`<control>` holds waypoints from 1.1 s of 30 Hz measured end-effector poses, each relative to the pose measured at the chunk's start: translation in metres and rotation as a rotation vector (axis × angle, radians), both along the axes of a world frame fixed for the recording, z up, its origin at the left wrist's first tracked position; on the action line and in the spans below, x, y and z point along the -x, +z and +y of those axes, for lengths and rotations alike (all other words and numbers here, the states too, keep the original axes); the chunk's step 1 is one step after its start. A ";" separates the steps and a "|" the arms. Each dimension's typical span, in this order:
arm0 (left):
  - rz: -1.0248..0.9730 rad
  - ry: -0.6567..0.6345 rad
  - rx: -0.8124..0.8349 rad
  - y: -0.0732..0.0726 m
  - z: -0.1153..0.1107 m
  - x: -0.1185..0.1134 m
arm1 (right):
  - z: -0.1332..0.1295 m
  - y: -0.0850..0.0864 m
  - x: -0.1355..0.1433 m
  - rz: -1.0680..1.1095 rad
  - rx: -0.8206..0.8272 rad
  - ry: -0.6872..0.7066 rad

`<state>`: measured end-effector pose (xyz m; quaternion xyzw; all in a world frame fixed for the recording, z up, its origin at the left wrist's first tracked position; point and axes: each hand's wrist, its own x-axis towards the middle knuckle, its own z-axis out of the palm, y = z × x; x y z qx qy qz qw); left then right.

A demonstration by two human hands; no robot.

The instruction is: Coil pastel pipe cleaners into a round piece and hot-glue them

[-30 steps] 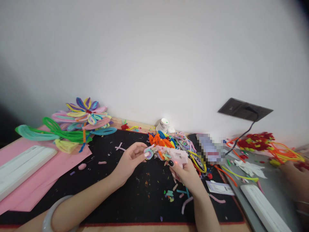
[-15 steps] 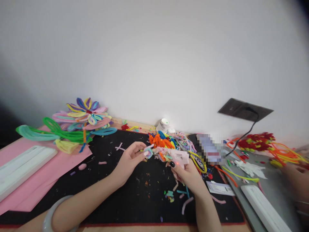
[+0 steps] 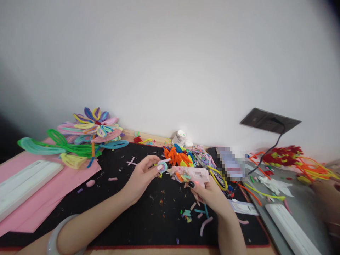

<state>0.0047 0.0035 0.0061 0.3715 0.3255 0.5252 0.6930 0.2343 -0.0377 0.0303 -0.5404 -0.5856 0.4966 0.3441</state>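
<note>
Between thumb and fingers, my left hand (image 3: 145,177) pinches a small coiled piece of pipe cleaner (image 3: 162,165) in pale pink and teal, one end sticking out to the right. My right hand (image 3: 205,191) is wrapped round a pink hot glue gun (image 3: 198,175) with a red light on it. Bits of coloured fuzz cling to the gun's front, which points left toward the coil, with a small gap between them. Behind both hands lies a heap of orange, blue and yellow pipe cleaners (image 3: 176,156).
A large pipe-cleaner flower (image 3: 97,124) lies at the left on pink sheets (image 3: 50,193), near a white case (image 3: 29,184). Scraps dot the black mat (image 3: 127,223). A phone (image 3: 230,163), a white cup (image 3: 179,137) and a wall socket (image 3: 271,120) stand beyond. Another person's hand (image 3: 326,198) is at right.
My right hand and the glue gun have shifted slightly right and down, away from the coil. My left hand has barely moved and still pinches it.
</note>
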 end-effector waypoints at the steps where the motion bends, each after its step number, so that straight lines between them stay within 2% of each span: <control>1: -0.008 -0.007 0.002 0.000 0.000 0.000 | 0.000 0.000 -0.001 -0.002 -0.004 0.002; 6: -0.017 -0.035 -0.002 0.000 -0.001 0.001 | -0.001 -0.004 -0.003 0.012 -0.058 -0.023; 18: 0.000 -0.093 -0.005 0.002 -0.003 -0.001 | 0.000 -0.002 0.001 -0.004 -0.058 -0.059; 33: -0.048 -0.045 0.030 0.003 -0.002 0.000 | -0.001 0.004 0.001 -0.004 -0.024 -0.016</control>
